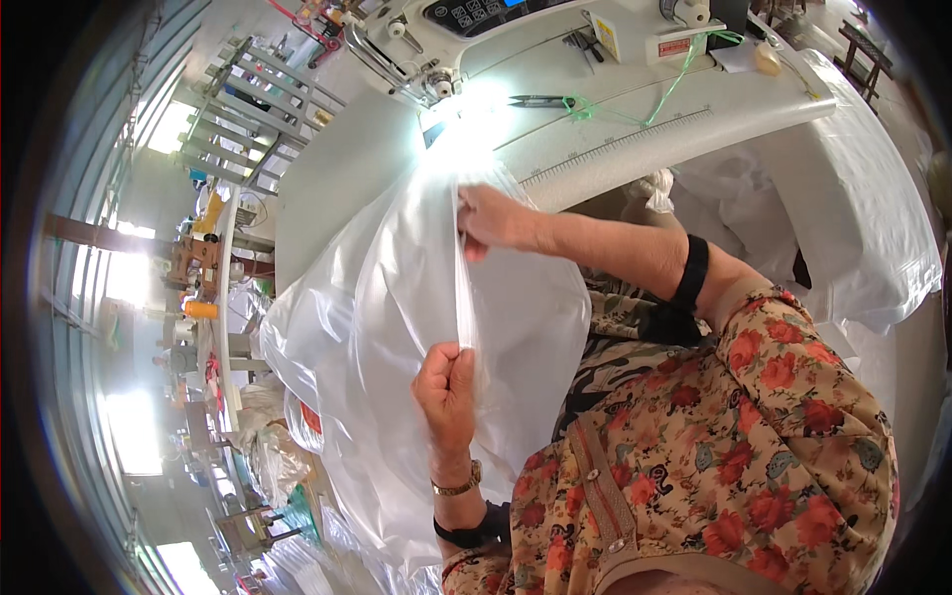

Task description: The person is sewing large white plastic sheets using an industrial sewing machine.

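Note:
A large sheet of thin, shiny white material [397,288] hangs from the sewing machine's lit needle area [461,124] down over my lap. Along it runs a folded edge, drawn into a narrow line. My left hand [446,392], with a watch on its wrist, is closed on this edge lower down, thumb on top. Closer to the machine, my right hand [486,220] grips the same edge with bent fingers, some hidden behind the fold. Glare hides the needle and presser foot.
Dark thread snips [540,101] and green thread [650,121] lie on the machine table [595,149], which has a printed ruler. More white material [863,188] drapes over the table's right end. A slatted metal rack [253,114] and an orange thread cone [201,309] stand at left.

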The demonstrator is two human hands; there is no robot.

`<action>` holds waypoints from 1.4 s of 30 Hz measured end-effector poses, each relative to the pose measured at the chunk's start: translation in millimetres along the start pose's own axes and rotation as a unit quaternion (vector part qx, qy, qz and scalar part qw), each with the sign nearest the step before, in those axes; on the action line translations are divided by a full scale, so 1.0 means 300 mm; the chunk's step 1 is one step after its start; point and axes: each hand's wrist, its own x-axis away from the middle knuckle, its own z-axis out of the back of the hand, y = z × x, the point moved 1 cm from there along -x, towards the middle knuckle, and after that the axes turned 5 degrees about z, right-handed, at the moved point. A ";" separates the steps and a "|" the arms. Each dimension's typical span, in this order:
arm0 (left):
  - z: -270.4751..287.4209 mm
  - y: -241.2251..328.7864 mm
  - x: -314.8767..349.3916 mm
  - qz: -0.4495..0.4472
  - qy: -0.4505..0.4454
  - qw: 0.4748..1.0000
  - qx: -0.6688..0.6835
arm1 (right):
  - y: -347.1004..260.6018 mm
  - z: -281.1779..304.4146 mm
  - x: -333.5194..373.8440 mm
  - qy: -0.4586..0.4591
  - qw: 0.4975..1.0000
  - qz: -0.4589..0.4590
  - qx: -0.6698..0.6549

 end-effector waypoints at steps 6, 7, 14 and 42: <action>-0.041 -0.015 0.021 -0.005 -0.034 0.997 -0.073 | 0.087 0.014 0.243 -0.054 0.978 0.128 0.156; -0.055 -0.014 0.022 -0.023 -0.046 0.993 -0.106 | 0.107 0.033 0.280 0.025 0.954 0.157 0.256; -0.133 -0.007 0.019 -0.101 -0.077 0.966 -0.224 | 0.300 0.099 0.450 0.283 0.875 0.122 0.373; -0.145 -0.036 -0.018 0.021 -0.137 0.989 -0.047 | 0.068 -0.112 0.555 -0.026 0.885 0.302 0.353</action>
